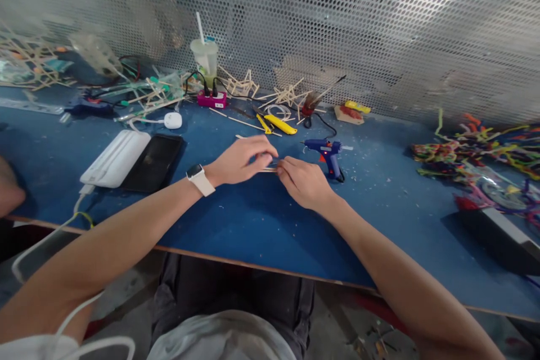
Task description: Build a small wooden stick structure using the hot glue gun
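My left hand (242,158), with a white watch on its wrist, lies on the blue table (236,225) with its fingers pinched on thin wooden sticks (270,169). My right hand (301,181) meets it from the right and pinches the same sticks at their other end. The sticks lie flat on the table between both hands. A blue hot glue gun (327,153) stands just behind my right hand.
A white power bank (116,158) and a black phone (154,162) lie at the left. Yellow cutters (278,124), loose sticks, stick frames (240,87), a pink power strip (212,100) and a plastic cup (205,56) line the perforated wall. Coloured pipe cleaners (485,152) pile at right.
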The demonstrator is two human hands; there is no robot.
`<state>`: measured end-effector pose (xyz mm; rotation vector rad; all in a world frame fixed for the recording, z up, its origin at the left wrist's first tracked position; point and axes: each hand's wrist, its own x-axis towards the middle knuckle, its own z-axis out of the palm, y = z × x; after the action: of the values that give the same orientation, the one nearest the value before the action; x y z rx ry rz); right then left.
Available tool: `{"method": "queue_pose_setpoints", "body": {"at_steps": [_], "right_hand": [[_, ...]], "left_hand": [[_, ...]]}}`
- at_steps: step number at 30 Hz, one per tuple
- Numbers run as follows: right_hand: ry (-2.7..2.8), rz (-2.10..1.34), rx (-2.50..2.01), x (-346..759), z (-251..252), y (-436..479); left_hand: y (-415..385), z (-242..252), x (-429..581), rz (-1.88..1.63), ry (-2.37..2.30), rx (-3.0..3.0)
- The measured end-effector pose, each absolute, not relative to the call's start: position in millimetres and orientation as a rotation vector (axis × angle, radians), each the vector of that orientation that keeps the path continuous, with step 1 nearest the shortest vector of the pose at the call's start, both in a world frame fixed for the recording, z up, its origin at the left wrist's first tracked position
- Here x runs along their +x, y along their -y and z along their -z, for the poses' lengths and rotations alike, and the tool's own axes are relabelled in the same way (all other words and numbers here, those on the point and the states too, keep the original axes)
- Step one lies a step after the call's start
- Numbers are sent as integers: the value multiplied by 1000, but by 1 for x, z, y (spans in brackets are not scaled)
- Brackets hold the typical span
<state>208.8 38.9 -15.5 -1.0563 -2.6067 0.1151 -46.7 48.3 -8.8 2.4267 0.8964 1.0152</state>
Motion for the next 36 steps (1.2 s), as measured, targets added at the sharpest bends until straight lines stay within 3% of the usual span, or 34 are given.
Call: {"method": "queue_pose_setpoints", "body": {"at_steps": [5,15,22,29,36], "right_hand": [[2465,-76,-1183,210,21,-43],[1899,-389,-1113,213,13,-48],[1505,-853,-984,206,14,-50],[1420,-999,-942,200,16,-48],[1423,-1111,-846,196,8,-38]], "left_hand": [[-53,23,-41,-571,-978,2554],[-59,20,-41,-998,-1132,2303],[-45,12,-34,-905,-956,1997],[-40,13,-31,-852,-828,2020],[-35,15,-24,-1081,-735,2018]]}}
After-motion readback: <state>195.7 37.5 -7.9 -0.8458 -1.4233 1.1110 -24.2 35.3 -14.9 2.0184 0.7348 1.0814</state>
